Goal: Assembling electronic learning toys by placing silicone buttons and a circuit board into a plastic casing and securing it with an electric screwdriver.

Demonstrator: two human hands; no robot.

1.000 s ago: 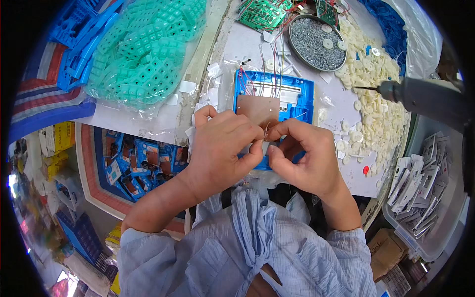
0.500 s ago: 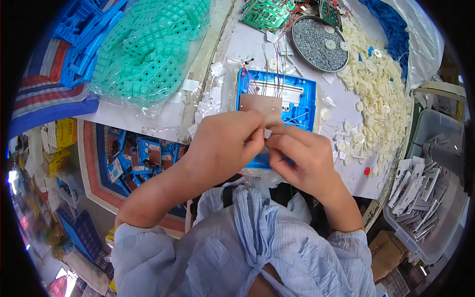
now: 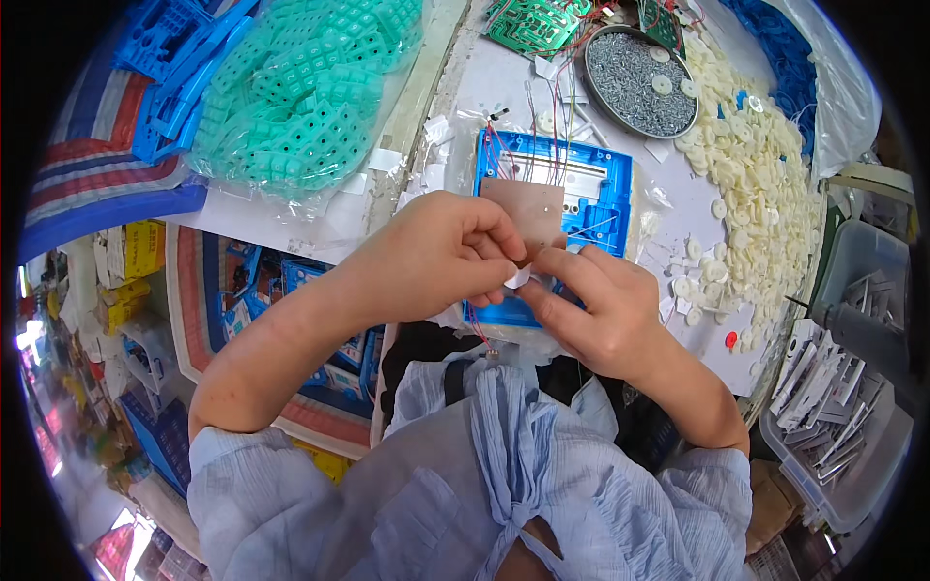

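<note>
My left hand [image 3: 448, 254] and my right hand [image 3: 603, 305] meet over the front part of a blue plastic casing [image 3: 623, 184]. Pinched between their fingertips is a small white piece [image 3: 518, 278], flat like paper or tape; exactly how each finger grips it is partly hidden. Just beyond the fingers, a brown circuit board [image 3: 523, 205] lies over the casing, plain side up. Thin wires [image 3: 557, 126] run from the board's far side across the casing, which has a pale strip inside. More wires with a small connector [image 3: 492, 354] hang off the near edge.
At the right, cream plastic discs [image 3: 751, 194] lie heaped near a round tray of screws [image 3: 593, 82]. Green circuit boards [image 3: 538, 24] sit at the back. Left are bagged turquoise keypads [image 3: 291, 107] and blue casings [image 3: 194, 82]. A clear bin [image 3: 843, 504] stands low right.
The view has shifted, so the bench sits slightly farther right and lower. My left fingers have loosened and curled differently, and more of the white piece shows between my hands.
</note>
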